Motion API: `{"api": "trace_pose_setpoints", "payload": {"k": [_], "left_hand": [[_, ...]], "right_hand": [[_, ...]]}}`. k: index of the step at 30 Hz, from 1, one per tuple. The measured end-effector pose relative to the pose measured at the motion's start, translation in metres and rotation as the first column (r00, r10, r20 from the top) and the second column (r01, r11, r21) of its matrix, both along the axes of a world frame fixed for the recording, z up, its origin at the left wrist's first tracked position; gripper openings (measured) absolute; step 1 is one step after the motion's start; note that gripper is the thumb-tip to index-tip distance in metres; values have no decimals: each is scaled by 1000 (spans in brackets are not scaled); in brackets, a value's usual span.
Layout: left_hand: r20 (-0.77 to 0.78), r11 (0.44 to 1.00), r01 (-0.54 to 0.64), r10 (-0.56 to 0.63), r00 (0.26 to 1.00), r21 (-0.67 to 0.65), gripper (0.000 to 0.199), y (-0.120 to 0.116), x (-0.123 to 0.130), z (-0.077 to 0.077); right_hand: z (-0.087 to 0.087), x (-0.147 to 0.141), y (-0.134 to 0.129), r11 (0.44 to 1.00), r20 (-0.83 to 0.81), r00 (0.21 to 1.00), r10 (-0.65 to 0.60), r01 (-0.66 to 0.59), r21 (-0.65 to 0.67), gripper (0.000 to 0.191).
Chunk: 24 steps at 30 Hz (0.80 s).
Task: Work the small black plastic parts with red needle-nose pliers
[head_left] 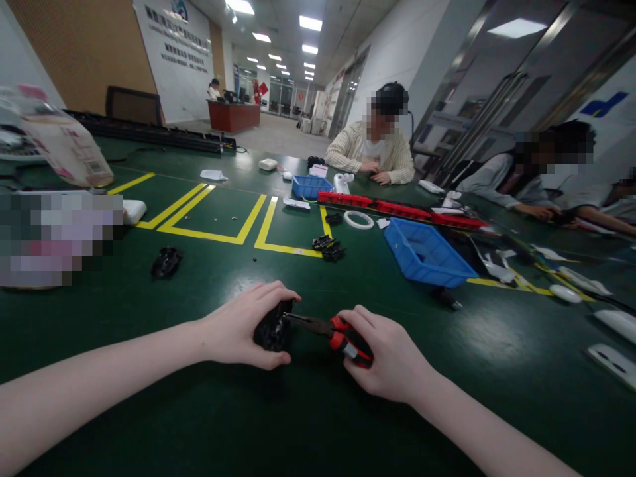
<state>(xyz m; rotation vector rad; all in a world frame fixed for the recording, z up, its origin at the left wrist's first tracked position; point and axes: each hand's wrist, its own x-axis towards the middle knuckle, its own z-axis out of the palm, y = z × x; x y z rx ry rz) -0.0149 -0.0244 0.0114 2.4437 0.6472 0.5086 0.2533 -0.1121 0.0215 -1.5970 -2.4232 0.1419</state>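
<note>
My left hand (248,324) is wrapped round a small black plastic part (275,329), held just over the green tabletop. In my right hand (385,351) are long-nose pliers (330,331) with red and black handles. The pliers' jaws point left and meet the right side of the black part. Whether they grip a piece of it, I cannot tell. A similar black part (166,262) lies on the table beyond my left forearm. Several more black parts (328,247) sit farther off, near the yellow tape lines.
A blue bin (430,255) stands right of centre, with a smaller blue bin (311,187) behind it. A long red strip (397,207) and a white ring (358,220) lie between them. A bottle (67,142) is at the left. Co-workers (372,142) sit across the green table (223,417).
</note>
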Motion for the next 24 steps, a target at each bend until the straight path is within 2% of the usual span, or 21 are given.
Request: {"api": "trace_pose_setpoints", "payload": {"k": [8, 12, 18, 24], "left_hand": [[-73, 999, 40, -40, 997, 2, 73, 5, -1, -2], [-134, 997, 70, -74, 988, -35, 75, 8, 0, -2], [-102, 996, 61, -67, 993, -58, 72, 6, 1, -1], [-114, 993, 108, -113, 987, -49, 71, 6, 2, 1]], "right_hand": [[2, -1, 1, 995, -26, 1000, 2, -5, -101, 40], [2, -2, 1, 999, 40, 999, 4, -1, -55, 39], [2, 1, 5, 1000, 85, 996, 27, -28, 8, 41], [11, 10, 8, 996, 146, 988, 58, -67, 55, 39]]}}
